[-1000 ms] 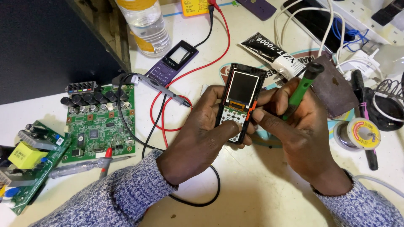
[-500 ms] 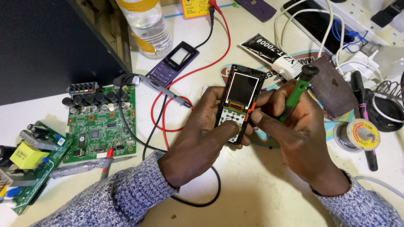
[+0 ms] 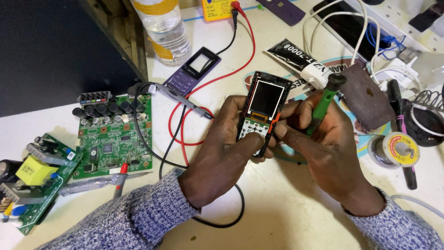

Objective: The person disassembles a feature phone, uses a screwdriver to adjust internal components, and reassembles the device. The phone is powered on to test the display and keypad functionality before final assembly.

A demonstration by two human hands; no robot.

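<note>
- We see the left hand (image 3: pixel 222 153) gripping an opened mobile phone (image 3: pixel 262 111), its front cover off, with the dark screen and white keypad contacts bare; the thumb lies across the lower keypad end.
- We see the right hand (image 3: pixel 323 148) clenched round a green-handled screwdriver (image 3: pixel 323 104), its black cap pointing up and away; the index fingertip presses the phone's right edge by an orange part. The tip is hidden from us behind the fingers.
- The phone is held just above the white bench (image 3: pixel 286 208), between both hands, near the middle of the view.
- Left of the hands lies a green circuit board (image 3: pixel 113 136) with black capacitors; a purple phone (image 3: pixel 192 70) lies beyond it by a plastic bottle (image 3: pixel 164 28).
- Red and black probe leads (image 3: pixel 180 134) loop under the left wrist.
- A solder spool (image 3: pixel 394 149) sits to the right, well apart from the phone.
</note>
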